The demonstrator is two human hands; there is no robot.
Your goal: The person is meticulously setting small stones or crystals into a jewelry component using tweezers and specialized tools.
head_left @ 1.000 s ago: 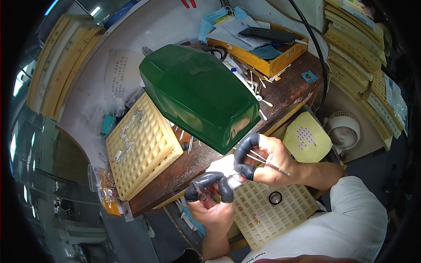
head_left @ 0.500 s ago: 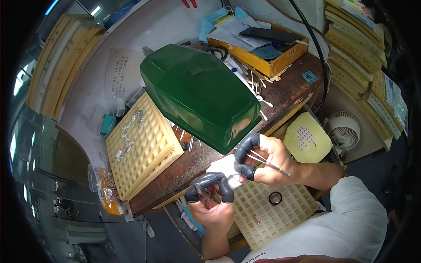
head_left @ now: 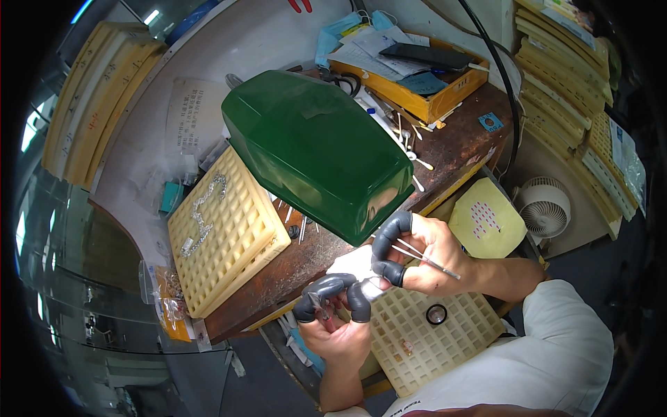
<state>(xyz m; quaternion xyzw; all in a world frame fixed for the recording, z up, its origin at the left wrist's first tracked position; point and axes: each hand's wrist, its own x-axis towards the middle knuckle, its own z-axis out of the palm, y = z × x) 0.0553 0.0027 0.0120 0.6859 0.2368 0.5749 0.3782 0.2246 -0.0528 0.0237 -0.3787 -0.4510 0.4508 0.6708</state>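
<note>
My right hand (head_left: 432,249), with black finger cots on thumb and index finger, is closed around slim silver tweezers (head_left: 445,270). Their joined end sticks out toward my wrist. Left of it my left hand (head_left: 337,332), also in black finger cots, pinches something too small and glared over to make out. A shiny, partly reddish thing (head_left: 319,306) lies against its fingers; its kind is unclear. Both sets of fingertips nearly meet in bright light at the bench edge, below a green lamp hood (head_left: 313,146). Beneath the hands lies a cream gridded tray (head_left: 445,347) with a round black-rimmed lens (head_left: 436,314).
Another cream gridded tray (head_left: 257,236) on the bench at left carries a silver chain (head_left: 203,226). A yellow box (head_left: 434,104) of papers stands at the back, near scattered cotton swabs (head_left: 424,165). At right are a yellow pad (head_left: 479,240) and a white fan (head_left: 544,207).
</note>
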